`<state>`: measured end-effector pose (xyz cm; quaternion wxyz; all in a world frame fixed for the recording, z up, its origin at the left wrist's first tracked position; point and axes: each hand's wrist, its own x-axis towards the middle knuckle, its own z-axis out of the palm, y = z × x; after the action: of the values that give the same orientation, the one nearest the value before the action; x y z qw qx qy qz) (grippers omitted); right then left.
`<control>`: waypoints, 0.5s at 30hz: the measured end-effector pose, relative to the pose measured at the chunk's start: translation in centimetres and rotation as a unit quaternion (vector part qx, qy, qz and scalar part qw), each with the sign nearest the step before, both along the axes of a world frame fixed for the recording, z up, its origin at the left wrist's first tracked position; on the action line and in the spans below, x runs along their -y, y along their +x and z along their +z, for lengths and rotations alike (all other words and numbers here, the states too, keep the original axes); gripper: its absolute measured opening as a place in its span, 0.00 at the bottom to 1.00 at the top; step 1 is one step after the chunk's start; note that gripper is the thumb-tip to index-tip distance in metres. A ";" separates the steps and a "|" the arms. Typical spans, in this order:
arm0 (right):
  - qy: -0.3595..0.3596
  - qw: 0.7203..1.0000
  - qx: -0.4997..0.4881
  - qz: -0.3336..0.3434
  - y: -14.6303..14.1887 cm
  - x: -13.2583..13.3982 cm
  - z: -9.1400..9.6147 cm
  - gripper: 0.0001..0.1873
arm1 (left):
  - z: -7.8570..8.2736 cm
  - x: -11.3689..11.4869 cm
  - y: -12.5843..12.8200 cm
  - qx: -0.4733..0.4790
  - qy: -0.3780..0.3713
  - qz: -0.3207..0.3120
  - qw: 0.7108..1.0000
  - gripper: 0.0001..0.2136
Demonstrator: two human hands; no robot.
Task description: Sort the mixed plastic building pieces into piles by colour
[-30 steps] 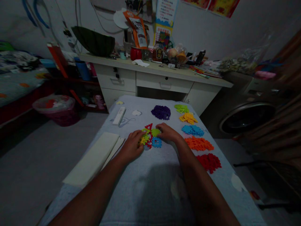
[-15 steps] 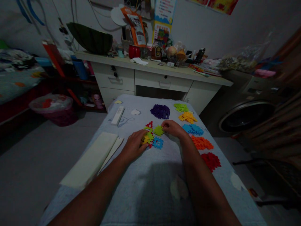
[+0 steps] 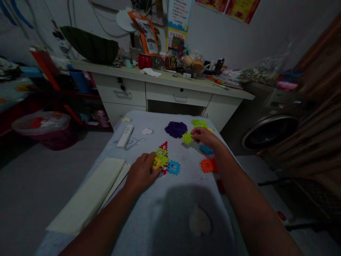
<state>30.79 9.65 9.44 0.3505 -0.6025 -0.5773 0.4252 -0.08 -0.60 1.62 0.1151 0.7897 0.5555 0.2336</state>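
A small cluster of joined plastic pieces point(image 3: 163, 160) in red, green, yellow and blue lies on the cloth-covered table point(image 3: 170, 206). My left hand point(image 3: 140, 173) rests on its left side, fingers curled onto the yellow piece. My right hand point(image 3: 204, 136) is raised to the right and pinches a single lime-green piece point(image 3: 187, 138) by its edge. Sorted piles lie near that hand: purple point(image 3: 175, 129), green point(image 3: 199, 123), blue point(image 3: 205, 149) and orange point(image 3: 208, 165), partly hidden by my forearm.
A white remote-like bar point(image 3: 125, 136) and a cream folded sheet point(image 3: 87, 195) lie on the table's left. Behind stands a cluttered desk point(image 3: 160, 83) with drawers. A washing machine point(image 3: 271, 128) is at right, a pink bin point(image 3: 42, 128) at left.
My right hand has pulled a lime-green piece off the cluster and carried it right and away, toward the piles. My left hand stayed on the cluster. The view shifted right.
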 end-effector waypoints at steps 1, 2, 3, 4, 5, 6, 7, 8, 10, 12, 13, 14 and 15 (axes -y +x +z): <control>0.009 0.999 -0.008 -0.030 0.8 -0.7 0.1 0.08 | -0.1 0.0 0.0 0.006 -0.005 -0.005 1.000 0.26; 0.018 0.998 -0.014 -0.066 1.6 -1.3 0.2 0.08 | -0.2 -0.1 0.0 0.012 -0.006 -0.010 1.000 0.26; 0.029 0.994 -0.019 -0.103 2.4 -2.0 0.3 0.09 | -0.4 -0.2 -0.1 0.020 -0.003 -0.015 1.000 0.26; 0.040 0.989 -0.024 -0.142 3.3 -2.7 0.4 0.10 | -0.6 -0.3 -0.1 0.030 0.001 -0.020 0.999 0.27; 0.051 0.981 -0.027 -0.184 4.0 -3.4 0.5 0.10 | -0.9 -0.4 -0.1 0.041 0.006 -0.025 0.999 0.27; 0.060 0.972 -0.029 -0.223 4.7 -4.0 0.5 0.10 | -1.2 -0.5 -0.1 0.054 0.011 -0.030 0.998 0.29; 0.067 0.963 -0.028 -0.259 5.4 -4.6 0.4 0.10 | -1.4 -0.6 -0.1 0.067 0.013 -0.033 0.997 0.30; 0.071 0.954 -0.026 -0.290 5.9 -5.3 0.4 0.10 | -1.6 -0.7 -0.2 0.079 0.012 -0.035 0.996 0.31; 0.070 0.941 -0.019 -0.330 6.6 -6.4 0.0 0.11 | -1.9 -0.8 -0.2 0.101 0.005 -0.037 0.994 0.33; 0.070 0.936 -0.013 -0.344 7.0 -7.5 -0.4 0.12 | -2.0 -0.8 -0.1 0.117 -0.005 -0.037 0.992 0.32; 0.070 0.935 -0.011 -0.347 7.1 -8.0 -0.7 0.13 | -1.9 -0.8 -0.1 0.124 -0.008 -0.038 0.992 0.31; 0.068 0.935 -0.009 -0.348 7.1 -8.5 -0.9 0.13 | -1.8 -0.8 -0.1 0.130 -0.009 -0.040 0.991 0.30; 0.065 0.936 -0.006 -0.347 7.1 -9.0 -1.2 0.13 | -1.7 -0.8 -0.1 0.135 -0.008 -0.044 0.990 0.28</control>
<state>37.84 18.64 8.26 0.5179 -0.7386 -0.3568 0.2428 -0.15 0.15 -0.10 0.2055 0.7736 0.5013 0.3286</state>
